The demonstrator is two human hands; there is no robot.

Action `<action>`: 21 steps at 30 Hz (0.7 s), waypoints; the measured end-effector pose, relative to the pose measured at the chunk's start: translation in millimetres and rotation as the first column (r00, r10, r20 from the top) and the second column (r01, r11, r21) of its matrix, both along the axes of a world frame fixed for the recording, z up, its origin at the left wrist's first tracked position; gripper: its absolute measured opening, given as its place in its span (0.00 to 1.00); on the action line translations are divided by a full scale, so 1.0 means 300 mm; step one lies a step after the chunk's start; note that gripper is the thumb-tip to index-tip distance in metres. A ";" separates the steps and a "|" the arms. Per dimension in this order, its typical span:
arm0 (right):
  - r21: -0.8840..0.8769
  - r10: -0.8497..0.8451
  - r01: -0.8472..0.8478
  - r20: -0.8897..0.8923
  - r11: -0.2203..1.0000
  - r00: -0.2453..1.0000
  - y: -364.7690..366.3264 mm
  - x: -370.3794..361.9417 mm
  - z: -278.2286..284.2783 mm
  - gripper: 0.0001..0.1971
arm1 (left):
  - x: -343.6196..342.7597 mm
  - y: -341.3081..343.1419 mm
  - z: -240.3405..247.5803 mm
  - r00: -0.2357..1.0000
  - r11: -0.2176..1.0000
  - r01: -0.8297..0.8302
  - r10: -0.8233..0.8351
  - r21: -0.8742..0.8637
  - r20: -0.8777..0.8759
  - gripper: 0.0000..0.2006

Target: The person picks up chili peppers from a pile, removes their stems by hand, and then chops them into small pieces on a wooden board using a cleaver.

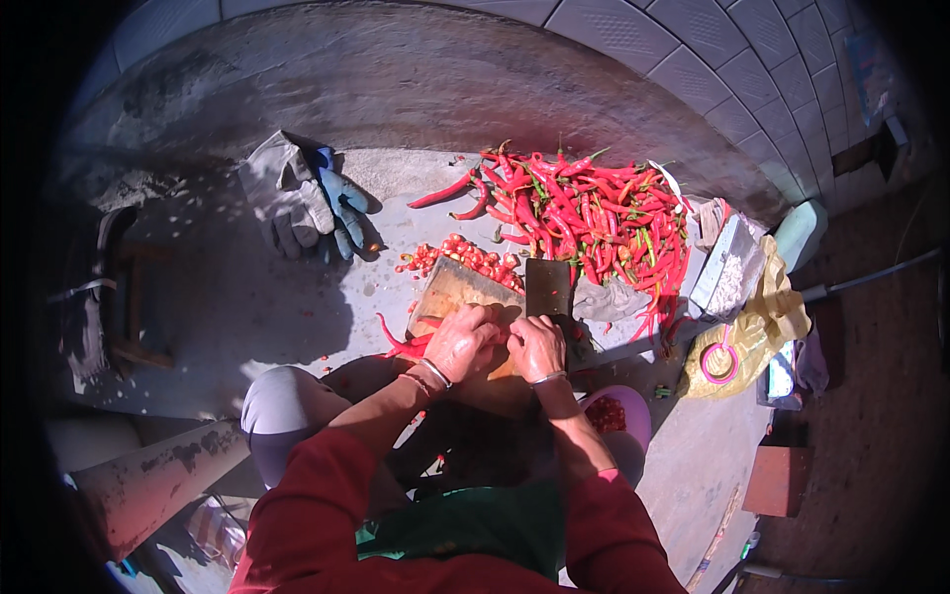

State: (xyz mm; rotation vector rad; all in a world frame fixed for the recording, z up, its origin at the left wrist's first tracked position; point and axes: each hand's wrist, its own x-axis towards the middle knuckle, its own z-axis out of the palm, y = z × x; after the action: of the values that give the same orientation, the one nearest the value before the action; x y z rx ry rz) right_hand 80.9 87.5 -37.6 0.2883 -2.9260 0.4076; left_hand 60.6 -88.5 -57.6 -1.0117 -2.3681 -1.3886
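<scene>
A wooden cutting board is in front of me. My left hand is curled over it, holding red chili peppers whose long ends stick out on its left side; the fingertips hide the part being held. My right hand is closed around the handle of a cleaver, close beside the left hand. The cleaver's dark, broad blade points away from me at the board's right edge. Chopped chili pieces lie in a band along the board's far edge.
Whole red chilies form a big heap at the far right. Work gloves lie at the far left. A pink bowl with chopped red pieces stands by my right knee. On the right are a white box and a yellow plastic bag.
</scene>
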 end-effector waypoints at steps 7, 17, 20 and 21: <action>-0.351 -0.264 0.254 0.019 0.901 0.964 0.102 0.059 -0.018 0.13 | 0.005 0.024 -0.024 0.998 0.997 -0.062 0.061 -0.048 -0.016 0.08; -0.251 -0.358 0.374 0.109 0.893 0.927 0.294 0.200 -0.187 0.28 | 0.007 0.032 -0.021 0.996 0.993 -0.082 0.079 -0.084 -0.044 0.07; -0.401 -0.405 0.467 0.233 0.788 0.884 0.277 0.183 -0.156 0.24 | 0.003 0.030 -0.011 0.997 0.994 -0.071 0.068 -0.083 -0.039 0.08; -0.461 -0.416 0.515 0.304 0.723 0.857 0.267 0.180 -0.138 0.23 | 0.004 0.026 -0.006 0.997 0.995 -0.068 0.065 -0.076 -0.040 0.08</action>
State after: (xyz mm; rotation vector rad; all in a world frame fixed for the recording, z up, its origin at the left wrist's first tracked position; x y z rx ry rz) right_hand 134.8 167.4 -79.0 -0.5905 -2.7420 1.1630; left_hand 61.9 -80.7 -59.4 -0.9599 -2.4218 -1.2525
